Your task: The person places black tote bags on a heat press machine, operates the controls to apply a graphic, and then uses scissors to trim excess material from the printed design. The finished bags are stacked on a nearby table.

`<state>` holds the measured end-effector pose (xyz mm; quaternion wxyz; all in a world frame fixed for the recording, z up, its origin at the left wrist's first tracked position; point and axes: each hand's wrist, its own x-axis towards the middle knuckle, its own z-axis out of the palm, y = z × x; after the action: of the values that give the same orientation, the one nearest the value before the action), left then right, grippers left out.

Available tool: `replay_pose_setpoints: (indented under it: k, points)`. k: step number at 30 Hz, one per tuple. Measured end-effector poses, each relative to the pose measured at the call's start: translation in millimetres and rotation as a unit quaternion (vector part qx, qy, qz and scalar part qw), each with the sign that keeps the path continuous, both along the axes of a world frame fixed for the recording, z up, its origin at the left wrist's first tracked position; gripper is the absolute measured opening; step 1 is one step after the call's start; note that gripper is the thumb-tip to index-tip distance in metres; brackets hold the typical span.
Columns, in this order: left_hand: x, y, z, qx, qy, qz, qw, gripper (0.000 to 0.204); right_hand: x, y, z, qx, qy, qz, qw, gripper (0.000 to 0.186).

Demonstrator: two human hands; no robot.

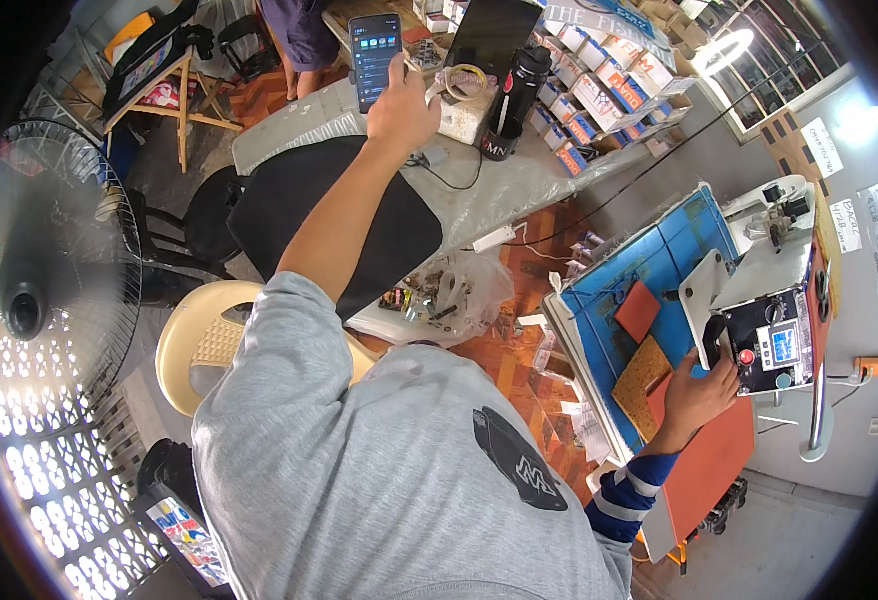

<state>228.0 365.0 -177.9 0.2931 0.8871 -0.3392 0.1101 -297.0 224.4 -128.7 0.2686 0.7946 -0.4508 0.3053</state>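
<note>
My left arm stretches to the far side of the table. The left hand (404,112) has its index finger out against the right edge of a smartphone (375,75) with a lit screen, which stands upright. The other fingers are partly bent, and I see nothing held in them. My right hand (701,395) is at the lower corner of a machine's black control panel (771,345), which has a lit blue display, a red button and a round knob. Its fingers are apart, near the panel's edge. Beneath them lies a red-orange sheet (704,470).
A blue-topped table (599,320) bears a cork-like brown pad (642,385) and a small red pad (638,311). On the grey table are a tape roll (466,83), a black bottle (519,95) and stacked boxes (609,90). A fan (49,260) and cream chair (199,340) stand left.
</note>
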Motion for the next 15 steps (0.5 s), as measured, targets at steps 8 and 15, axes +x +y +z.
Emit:
replay_pose_setpoints:
  k: [8, 15]
  points:
    - [-51.8, 20.1, -87.9, -0.051, 0.111, -0.057, 0.991, 0.023, 3.6, -1.8, -1.6, -0.020, 0.004, -0.021, 1.000, 0.041]
    - [-82.8, 66.9, -199.9, 0.092, 0.191, 0.025, 0.977, 0.031, 1.3, -4.2, -3.0, -0.042, 0.013, -0.016, 0.999, 0.037]
